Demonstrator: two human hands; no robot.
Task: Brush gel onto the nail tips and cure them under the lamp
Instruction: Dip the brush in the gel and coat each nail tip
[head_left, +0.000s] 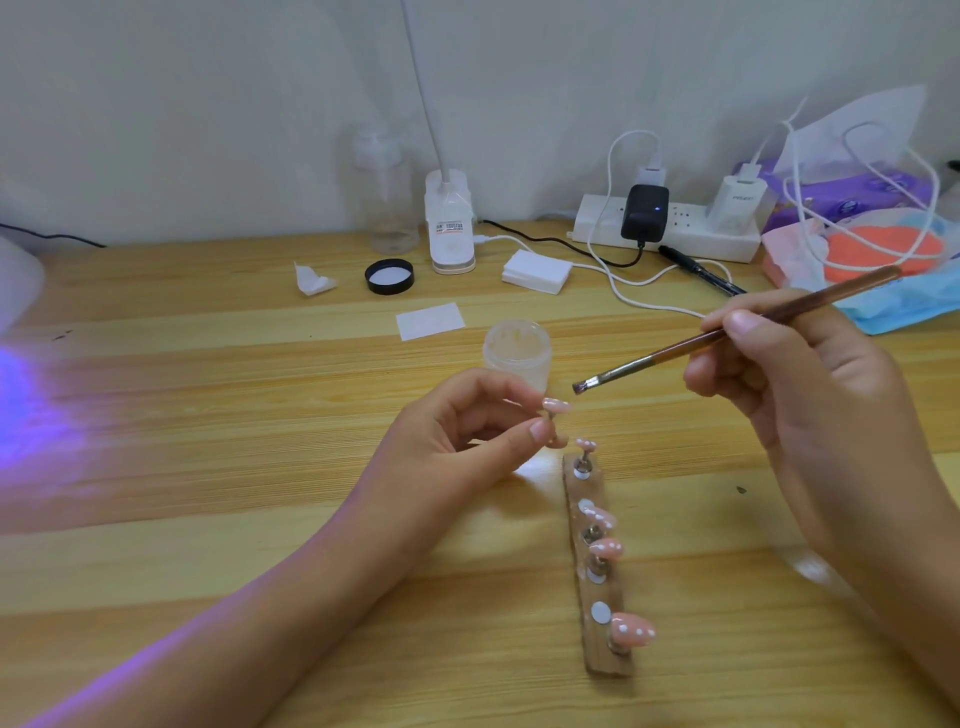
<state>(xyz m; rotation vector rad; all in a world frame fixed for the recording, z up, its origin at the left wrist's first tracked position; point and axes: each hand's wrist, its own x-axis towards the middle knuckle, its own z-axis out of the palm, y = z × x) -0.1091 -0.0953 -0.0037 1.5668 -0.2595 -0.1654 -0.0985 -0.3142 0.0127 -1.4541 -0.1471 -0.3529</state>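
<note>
My left hand (457, 431) pinches a small metal stand topped by a pink nail tip (556, 405), held above the table. My right hand (795, 384) grips a brown-handled brush (727, 332); its bristles (581, 385) hover just right of and slightly above that tip, not touching. An open frosted gel jar (517, 358) stands behind my left fingers. A wooden holder strip (597, 660) lies in front, carrying several pink nail tips (631, 627) on metal stands. The curing lamp's white body (15, 280) shows at the far left edge, casting purple light on the table.
The jar's black lid (389, 276), a pile of white wipes (536, 270), a loose wipe (430, 321), a clear pump bottle (390, 208) and a desk lamp base (450, 228) stand at the back. A power strip (670, 228), cables, a black pen (701, 270) and bags crowd the right.
</note>
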